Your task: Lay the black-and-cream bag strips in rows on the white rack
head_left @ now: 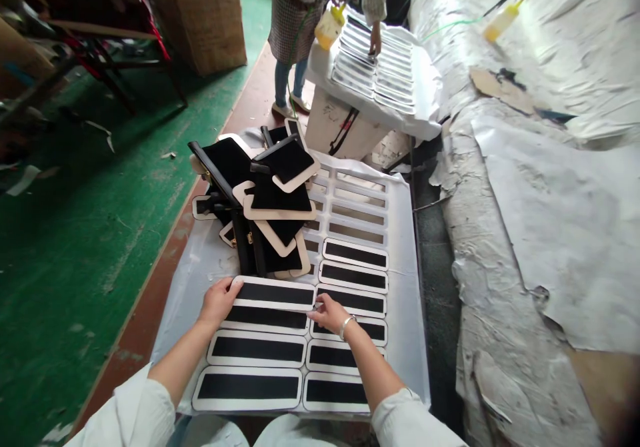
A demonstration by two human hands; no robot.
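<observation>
On a white board (407,340) lie two columns of long black strips with cream borders. My left hand (219,300) grips the left end of the topmost strip in the left column (274,294), fingers curled over its edge. My right hand (327,314), a bracelet at the wrist, pinches the same strip's right end with the fingertips. Below it lie further strips (257,348). The right column (354,277) has several more. Behind the strip stands a loose pile of black, cream-edged pieces (265,200).
Empty cut-out slots (357,215) fill the board's far end. Another person (300,14) stands at a second board (380,67) of similar strips, one hand on it, holding a yellow bottle (329,27). Crumpled white paper covers the bench (540,187) at right. Green floor at left.
</observation>
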